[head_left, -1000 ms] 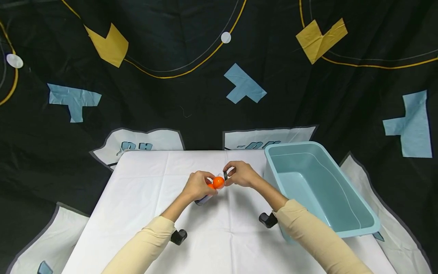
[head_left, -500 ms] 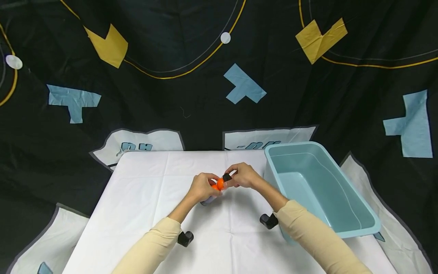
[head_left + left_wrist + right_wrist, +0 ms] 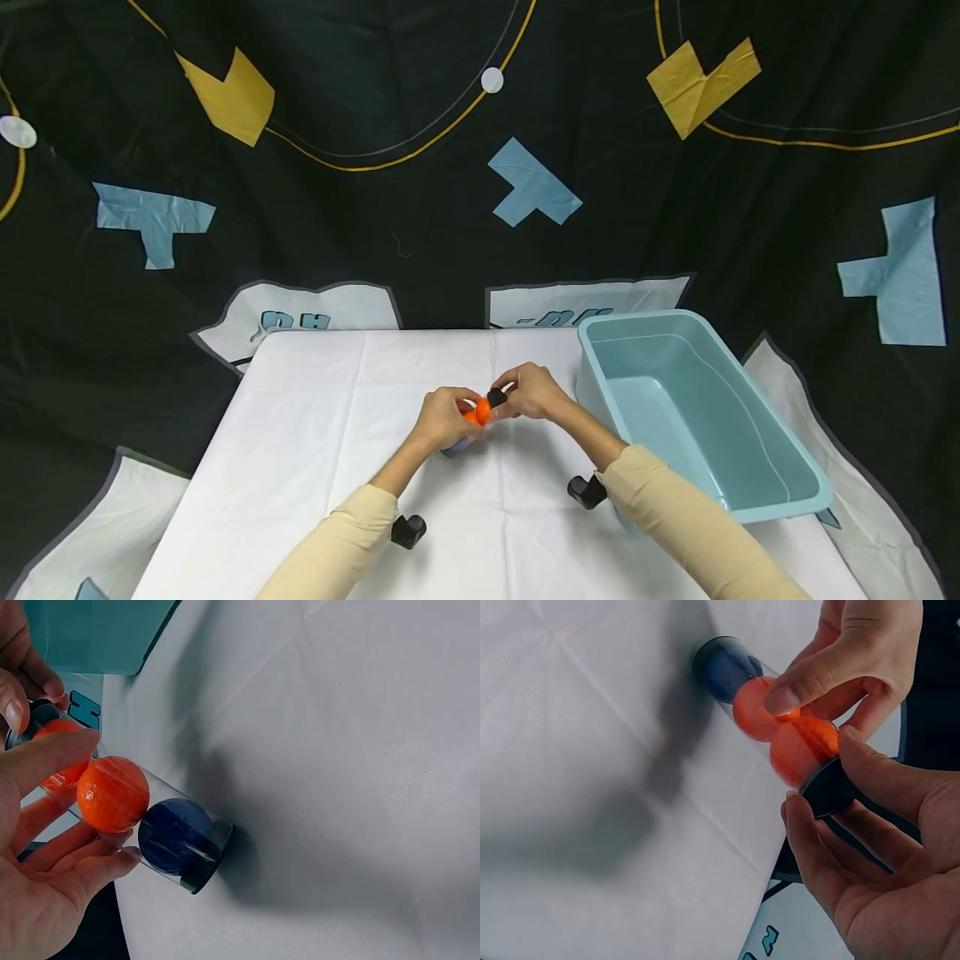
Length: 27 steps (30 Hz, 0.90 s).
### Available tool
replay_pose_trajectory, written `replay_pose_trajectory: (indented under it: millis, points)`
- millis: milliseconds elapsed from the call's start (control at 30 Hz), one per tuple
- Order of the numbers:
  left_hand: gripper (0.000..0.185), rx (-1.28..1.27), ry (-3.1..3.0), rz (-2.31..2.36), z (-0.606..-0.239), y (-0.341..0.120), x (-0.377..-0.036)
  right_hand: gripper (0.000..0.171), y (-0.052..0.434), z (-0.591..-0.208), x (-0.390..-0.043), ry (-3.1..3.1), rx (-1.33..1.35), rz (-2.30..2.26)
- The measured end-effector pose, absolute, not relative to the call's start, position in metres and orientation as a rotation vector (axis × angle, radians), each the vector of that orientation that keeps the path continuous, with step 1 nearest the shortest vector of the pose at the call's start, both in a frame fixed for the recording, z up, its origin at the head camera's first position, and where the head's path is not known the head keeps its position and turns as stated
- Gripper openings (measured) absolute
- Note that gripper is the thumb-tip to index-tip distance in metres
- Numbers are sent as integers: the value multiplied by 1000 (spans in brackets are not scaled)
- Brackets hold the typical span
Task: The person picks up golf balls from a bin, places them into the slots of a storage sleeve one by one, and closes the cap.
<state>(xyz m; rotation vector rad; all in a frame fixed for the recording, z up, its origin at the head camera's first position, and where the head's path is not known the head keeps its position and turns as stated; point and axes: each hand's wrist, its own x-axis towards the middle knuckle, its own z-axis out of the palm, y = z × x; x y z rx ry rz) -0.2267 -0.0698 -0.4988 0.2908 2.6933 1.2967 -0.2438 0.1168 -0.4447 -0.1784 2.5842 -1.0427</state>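
Observation:
A clear tube (image 3: 161, 787) with dark ends is held tilted above the white table. Inside it sit two orange balls (image 3: 113, 794) and a dark blue ball (image 3: 176, 836), the blue one at the lower end. My left hand (image 3: 442, 417) grips the tube around its middle, thumb on one side and fingers on the other. At the upper end my right hand (image 3: 531, 392) pinches the black cap (image 3: 829, 789) between thumb and fingers. The cap sits at the tube's mouth, against the nearest orange ball; how firmly it is seated I cannot tell.
A light blue plastic bin (image 3: 600, 392) stands on the right side of the white-covered table (image 3: 300, 433), beside my right forearm. Behind the table hangs a black cloth (image 3: 337, 233) with blue and yellow patches. Black wrist mounts (image 3: 408, 531) stick out beneath both forearms.
The black cap, held apart from the tube's mouth a second ago, now sits against it. My left hand has shifted slightly right with the tube; both hands are a little lower.

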Motion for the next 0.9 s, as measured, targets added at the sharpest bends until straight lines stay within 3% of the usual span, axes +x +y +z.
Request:
replay_pose_trajectory:
  millis: [433,900]
  points:
    - [47,284,2698,1112,-502,-81,-225,42,116,-444,-243,2580,-156,-1067]
    - [40,315,2702,1113,-510,-92,-225,34,117,-437,-243,2462,-86,-1105]
